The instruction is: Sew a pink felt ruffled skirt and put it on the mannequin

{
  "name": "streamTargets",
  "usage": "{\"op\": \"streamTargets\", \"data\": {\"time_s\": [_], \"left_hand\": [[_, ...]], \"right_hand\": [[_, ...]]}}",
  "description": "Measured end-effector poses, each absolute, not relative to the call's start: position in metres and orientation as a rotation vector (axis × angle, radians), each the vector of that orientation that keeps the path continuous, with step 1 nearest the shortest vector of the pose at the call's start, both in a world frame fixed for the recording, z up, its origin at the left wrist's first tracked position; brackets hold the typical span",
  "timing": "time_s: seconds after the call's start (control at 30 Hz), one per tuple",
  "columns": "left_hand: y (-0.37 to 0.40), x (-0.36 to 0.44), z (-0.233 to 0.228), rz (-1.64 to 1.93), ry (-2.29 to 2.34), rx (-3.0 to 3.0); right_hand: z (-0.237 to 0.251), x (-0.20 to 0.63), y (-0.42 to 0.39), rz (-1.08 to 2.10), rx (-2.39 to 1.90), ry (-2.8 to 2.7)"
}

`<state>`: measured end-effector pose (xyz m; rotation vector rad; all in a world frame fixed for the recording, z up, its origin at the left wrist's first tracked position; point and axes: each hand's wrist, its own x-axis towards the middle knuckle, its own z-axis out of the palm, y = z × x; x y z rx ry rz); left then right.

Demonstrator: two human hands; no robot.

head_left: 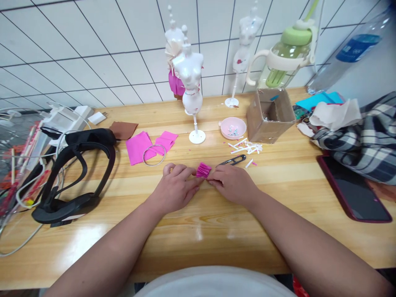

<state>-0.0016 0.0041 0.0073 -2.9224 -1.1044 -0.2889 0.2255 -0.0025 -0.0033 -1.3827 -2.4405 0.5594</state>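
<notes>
Both hands meet at the middle of the wooden counter [216,231], the left hand [176,187] and right hand [232,183] each closed in a fingertip pinch on one small pleated pink fabric piece [203,169], which sits between them just above the board. The folds look already gathered; judging by that, the pleating is well along, while the nearest of three white mannequins [190,78], at twelve o'clock, stands undressed. At ten o'clock lie two flat pink fabric squares [137,146] and one wire ring [154,155]. At one o'clock sit one black snips [233,160], one pink dish [233,127], one cardboard box [269,115] and scattered white offcuts.
</notes>
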Motion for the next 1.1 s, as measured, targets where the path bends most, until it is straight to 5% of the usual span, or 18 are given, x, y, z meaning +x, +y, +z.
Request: {"op": "streamTargets", "data": {"time_s": [1.1], "left_hand": [[0.022,-0.031,0.016,-0.646,-1.447,-2.864]], "right_hand": [[-0.005,0.224,-0.002,0.651,-1.465,-2.292]]}}
